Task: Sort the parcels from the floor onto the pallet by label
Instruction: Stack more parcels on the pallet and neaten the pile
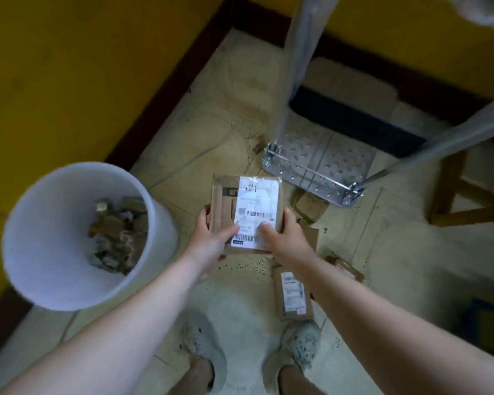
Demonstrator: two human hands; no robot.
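Note:
I hold a flat brown cardboard parcel (247, 206) with a white barcode label in front of me, above the floor. My left hand (211, 238) grips its left edge with the thumb on the label. My right hand (285, 238) grips its right edge, thumb on the label too. On the floor by my right foot lies another brown parcel (293, 295) with a white label. A third brown parcel (347, 269) lies just right of my right forearm. The metal platform of a hand trolley (320, 163) stands on the floor beyond the held parcel.
A white bin (40, 229) holding scrap stands at my left. Yellow walls with a dark skirting close the corner. The trolley's wrapped handle bars (300, 52) rise ahead. A wooden stool (462, 201) stands at right. Flat cardboard (354, 81) lies behind the trolley.

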